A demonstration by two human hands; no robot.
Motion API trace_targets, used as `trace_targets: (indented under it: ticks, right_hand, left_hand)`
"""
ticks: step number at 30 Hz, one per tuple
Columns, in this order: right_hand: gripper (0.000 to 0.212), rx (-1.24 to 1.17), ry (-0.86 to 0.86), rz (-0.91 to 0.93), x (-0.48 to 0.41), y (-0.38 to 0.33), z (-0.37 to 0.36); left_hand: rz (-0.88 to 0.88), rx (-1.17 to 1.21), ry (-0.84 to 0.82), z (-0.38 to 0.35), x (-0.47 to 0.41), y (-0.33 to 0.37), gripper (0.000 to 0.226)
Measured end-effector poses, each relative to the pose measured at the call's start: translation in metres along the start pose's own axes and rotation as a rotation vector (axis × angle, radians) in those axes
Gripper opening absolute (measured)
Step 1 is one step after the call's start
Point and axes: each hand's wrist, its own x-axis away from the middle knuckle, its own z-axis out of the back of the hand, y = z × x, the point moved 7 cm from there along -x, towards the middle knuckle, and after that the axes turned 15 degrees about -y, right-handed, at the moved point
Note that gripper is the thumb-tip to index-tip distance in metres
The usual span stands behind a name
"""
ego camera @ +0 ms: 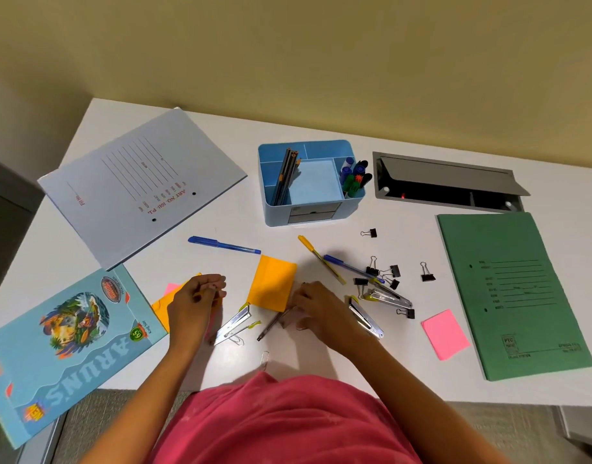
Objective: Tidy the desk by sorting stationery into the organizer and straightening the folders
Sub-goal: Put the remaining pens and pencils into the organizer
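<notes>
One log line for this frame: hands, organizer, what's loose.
left hand: pinching small item | right hand: on desk by pen | organizer: pencils, markers in | clips, staplers: loose

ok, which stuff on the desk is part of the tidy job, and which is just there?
Job: organizer, blue pen, yellow pen, staplers, binder clips, orange notes, pink notes, green folder, grey folder.
Just there: cable hatch, notebook.

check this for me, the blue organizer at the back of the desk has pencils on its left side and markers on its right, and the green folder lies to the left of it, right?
Not quite. The head view shows the green folder lying to the right of the blue organizer, not the left. The rest holds: pencils on its left side, markers on its right.
</notes>
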Motion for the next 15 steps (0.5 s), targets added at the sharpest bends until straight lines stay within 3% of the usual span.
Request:
trace_targets:
  ticks: [7, 11, 15]
  right_hand:
    - [0.025, 0.023, 0.164, 0.055, 0.002, -0.001, 0.007]
    - [0.03, -0.156, 0.419, 0.099, 0.005, -0.006, 0.058]
    - [0.032, -0.102, 0.774, 0.083, 0.004, -0.016, 0.124]
  left_hand:
    - [-0.01, -0.019, 0.003, -0.001, 0.001, 0.002, 0.026]
    - [-0.025, -0.043, 0.026, 0.001, 0.003, 0.003, 0.025]
    - [-0.049, -0.184, 0.06, -0.002, 0.004, 0.006, 0.024]
